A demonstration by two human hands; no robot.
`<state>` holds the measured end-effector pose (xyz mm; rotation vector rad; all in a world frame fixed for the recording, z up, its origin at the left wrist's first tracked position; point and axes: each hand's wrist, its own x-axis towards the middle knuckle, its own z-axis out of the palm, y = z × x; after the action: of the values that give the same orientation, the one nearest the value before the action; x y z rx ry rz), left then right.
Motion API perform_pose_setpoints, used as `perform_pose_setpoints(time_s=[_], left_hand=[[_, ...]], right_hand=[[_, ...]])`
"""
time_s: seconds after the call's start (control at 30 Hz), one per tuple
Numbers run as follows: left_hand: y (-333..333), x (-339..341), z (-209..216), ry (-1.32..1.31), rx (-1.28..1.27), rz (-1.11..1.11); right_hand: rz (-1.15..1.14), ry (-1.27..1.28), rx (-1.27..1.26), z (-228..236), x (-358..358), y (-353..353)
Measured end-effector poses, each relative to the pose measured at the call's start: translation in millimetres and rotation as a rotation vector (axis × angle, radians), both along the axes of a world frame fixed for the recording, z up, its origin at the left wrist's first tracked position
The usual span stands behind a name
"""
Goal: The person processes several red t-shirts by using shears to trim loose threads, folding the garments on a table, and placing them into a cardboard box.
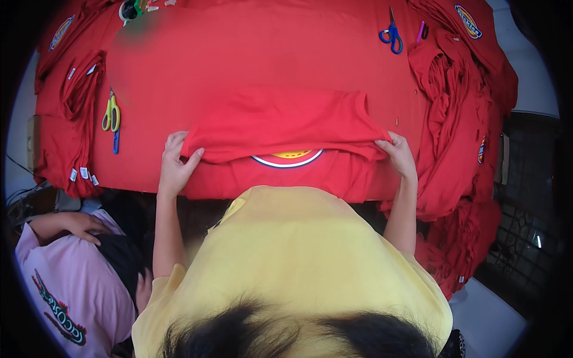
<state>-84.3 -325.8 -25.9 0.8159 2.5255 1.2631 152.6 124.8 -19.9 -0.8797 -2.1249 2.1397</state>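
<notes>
A red T-shirt lies across the near part of the red-covered table, its upper layer folded over. Below that fold shows part of a round yellow, white and dark blue print. At the fold's left corner, my left hand pinches the cloth between thumb and fingers. My right hand grips the right corner the same way, thumb toward the shirt. Between the two hands the fabric is stretched fairly flat, with a few soft creases.
Yellow-handled scissors and a blue tool lie at left, blue-handled scissors and a pink pen-like item at far right. Red garments heap along the left and right edges. A person in pink sits at my left.
</notes>
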Motion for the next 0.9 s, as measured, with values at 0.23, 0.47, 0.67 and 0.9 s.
perform_pose_setpoints(time_s=[0.23, 0.47, 0.67, 0.9], left_hand=[[7, 19, 20, 0.105, -0.015, 0.104], [-21, -6, 9, -0.414, 0.069, 0.235], [55, -168, 108, -0.329, 0.474, 0.043], [124, -207, 143, 0.239, 0.278, 0.195]], right_hand=[[0.022, -0.047, 0.38, 10, 15, -15], [-0.051, -0.111, 0.247, 36, 5, -32], [-0.216, 0.329, 0.244, 125, -99, 83], [-0.184, 0.385, 0.704, 138, -172, 102]])
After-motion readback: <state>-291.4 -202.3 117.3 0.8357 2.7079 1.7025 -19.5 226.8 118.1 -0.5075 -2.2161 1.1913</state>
